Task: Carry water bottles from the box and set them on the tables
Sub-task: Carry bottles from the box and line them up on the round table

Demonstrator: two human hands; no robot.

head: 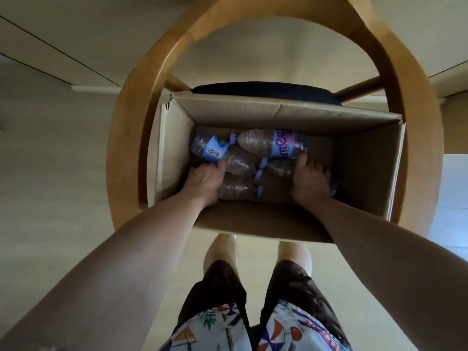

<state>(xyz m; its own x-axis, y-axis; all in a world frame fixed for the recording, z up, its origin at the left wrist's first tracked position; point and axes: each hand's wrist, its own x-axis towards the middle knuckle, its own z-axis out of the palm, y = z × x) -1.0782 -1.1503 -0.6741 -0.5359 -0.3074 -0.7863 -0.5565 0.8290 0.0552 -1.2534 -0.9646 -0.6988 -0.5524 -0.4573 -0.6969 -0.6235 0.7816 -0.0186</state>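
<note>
A cardboard box (367, 153) sits open on the dark seat of a wooden chair (131, 138), and both arms reach down into it. At the box's left wall, the left hand (205, 181) curls around a water bottle (210, 148) with a barcode label; the bottle lies slanted across the floor of the box, its base toward the far left corner, and the fingers wrap its near side. A second bottle (238, 187) lies just right of that hand along the near wall, cap pointing right. Toward the middle, a bottle with a purple label (276, 144) lies flat along the far wall. The right hand (310, 181) rests on its near edge, thumb touching the label; whether the fingers clasp anything beneath cannot be told.
</note>
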